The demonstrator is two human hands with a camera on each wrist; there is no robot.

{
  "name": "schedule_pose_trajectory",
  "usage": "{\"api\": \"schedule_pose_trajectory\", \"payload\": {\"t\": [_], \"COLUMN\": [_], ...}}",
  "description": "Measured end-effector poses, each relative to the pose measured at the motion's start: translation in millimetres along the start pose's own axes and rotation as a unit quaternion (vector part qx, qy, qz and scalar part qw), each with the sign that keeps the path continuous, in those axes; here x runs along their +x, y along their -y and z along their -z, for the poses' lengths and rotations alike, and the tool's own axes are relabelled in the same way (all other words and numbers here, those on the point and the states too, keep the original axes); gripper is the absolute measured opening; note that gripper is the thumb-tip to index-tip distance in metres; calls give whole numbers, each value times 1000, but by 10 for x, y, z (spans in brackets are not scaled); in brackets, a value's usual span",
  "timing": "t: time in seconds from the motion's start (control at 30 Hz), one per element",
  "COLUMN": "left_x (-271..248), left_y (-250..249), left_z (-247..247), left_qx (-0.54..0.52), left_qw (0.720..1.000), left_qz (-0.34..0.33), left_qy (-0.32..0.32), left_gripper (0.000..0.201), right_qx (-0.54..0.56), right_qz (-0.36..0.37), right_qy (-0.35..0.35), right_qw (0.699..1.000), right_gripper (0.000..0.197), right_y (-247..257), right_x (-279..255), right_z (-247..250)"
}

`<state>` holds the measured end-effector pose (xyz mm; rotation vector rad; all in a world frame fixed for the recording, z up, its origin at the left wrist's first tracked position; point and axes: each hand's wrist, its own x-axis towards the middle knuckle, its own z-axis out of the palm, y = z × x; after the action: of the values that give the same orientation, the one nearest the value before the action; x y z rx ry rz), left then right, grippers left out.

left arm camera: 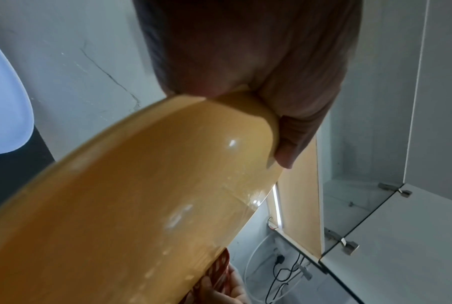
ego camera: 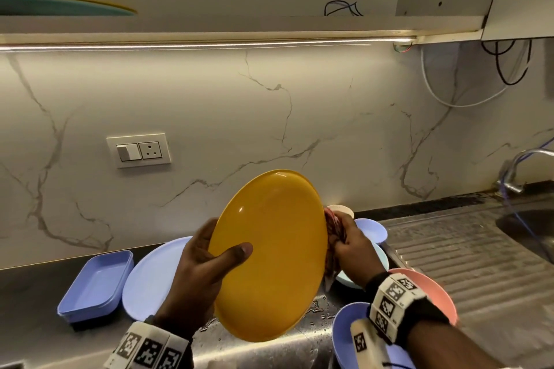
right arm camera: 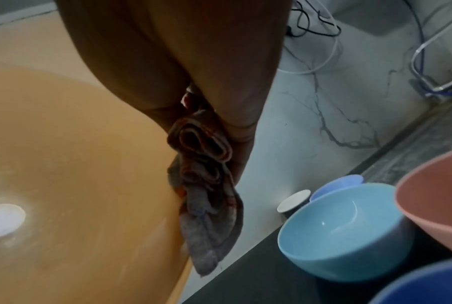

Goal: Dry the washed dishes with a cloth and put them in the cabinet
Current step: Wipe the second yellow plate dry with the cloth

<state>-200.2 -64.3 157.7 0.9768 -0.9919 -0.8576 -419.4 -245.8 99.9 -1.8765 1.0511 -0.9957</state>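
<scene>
The yellow plate (ego camera: 269, 257) is in the middle of the frame, held up on its edge. It looks light, stiff and slippery, with water drops; best held by the rim. The left hand (ego camera: 204, 266) grips its rim, thumb on front. The right hand (ego camera: 350, 249) pinches a bunched cloth (right arm camera: 207, 185) against the plate's far side.

1. A marble-veined white backsplash (ego camera: 269, 117) runs behind the counter.
2. A white switch-and-socket plate (ego camera: 138, 150) sits on that wall, left of centre.
3. A lit LED strip (ego camera: 209, 44) glows along the underside of the upper unit.
4. Loose black and white cables (ego camera: 497, 69) hang at the upper right.
5. A chrome tap (ego camera: 523, 169) stands at the right edge, above the steel sink (ego camera: 527, 226).
6. A ribbed steel drainboard (ego camera: 467, 252) lies beside the sink.
</scene>
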Motion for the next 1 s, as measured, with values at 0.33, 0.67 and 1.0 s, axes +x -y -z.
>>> {"api": "schedule_pose_trajectory", "payload": {"t": [0.33, 0.67, 1.0], "left_x": [262, 147, 63], "left_y": [-41, 193, 317], "left_z": [146, 96, -102], "left_qx": [-74, -25, -32], "left_qw": [994, 998, 997], "left_qz": [-37, 22, 62], "left_qy": [-77, -60, 16], "left_gripper": [40, 61, 94], "right_qx": [58, -62, -233], "right_qz": [-65, 154, 171], "right_qy": [150, 3, 63], "right_qw": [985, 986, 955], "right_gripper": [40, 44, 48], "right_y": [89, 1171, 1300], "right_x": [-595, -50, 62], "right_z": [-382, 245, -288]}}
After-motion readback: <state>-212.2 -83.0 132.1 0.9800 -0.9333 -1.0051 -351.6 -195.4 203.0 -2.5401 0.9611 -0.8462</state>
